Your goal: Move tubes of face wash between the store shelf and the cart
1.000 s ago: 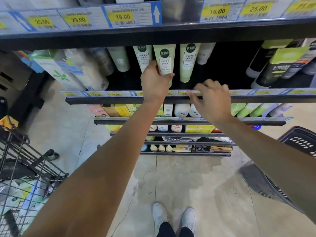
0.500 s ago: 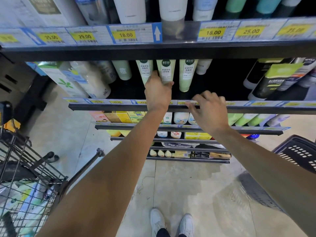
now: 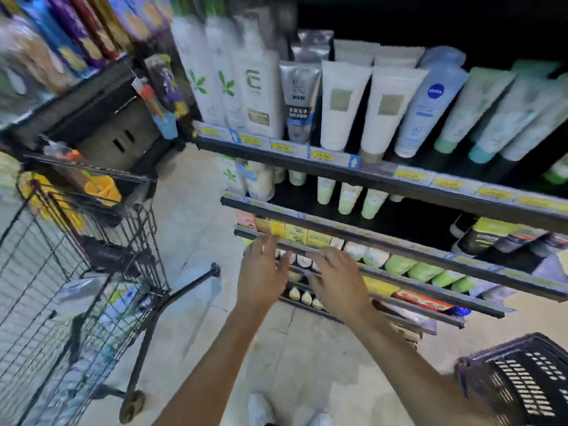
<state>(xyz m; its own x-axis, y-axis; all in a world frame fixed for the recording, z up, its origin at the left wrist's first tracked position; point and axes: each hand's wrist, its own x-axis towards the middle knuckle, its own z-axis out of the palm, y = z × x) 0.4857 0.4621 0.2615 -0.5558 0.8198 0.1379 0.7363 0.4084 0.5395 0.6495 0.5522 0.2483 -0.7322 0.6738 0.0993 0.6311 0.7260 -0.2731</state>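
At the left of the frame stands a black wire cart (image 3: pixel 92 272), with blurred packages lying in its basket at the lower left. A black shelf unit (image 3: pixel 384 176) fills the upper middle and right, tilted in the view, with yellow price tags (image 3: pixel 322 155) along its front edges.

In the centre, the left hand (image 3: pixel 261 278) is held in the air in front of the lower shelves, fingers spread apart and straight, holding nothing. Just right of it the right hand (image 3: pixel 338 281) is also bare, its fingers loosely bent and apart, gripping nothing; both are blurred. The two hands are near each other but not touching.

Above them, in the middle of the frame, three pale green tubes of face wash (image 3: pixel 349 198) stand cap down on the second shelf, well apart from either hand. On the top shelf stand taller white tubes (image 3: pixel 341 103) and a blue tube (image 3: pixel 430 103).

At the lower right corner sits a dark plastic basket (image 3: pixel 522 382). White shoes (image 3: pixel 261 408) show at the bottom centre on the pale floor.
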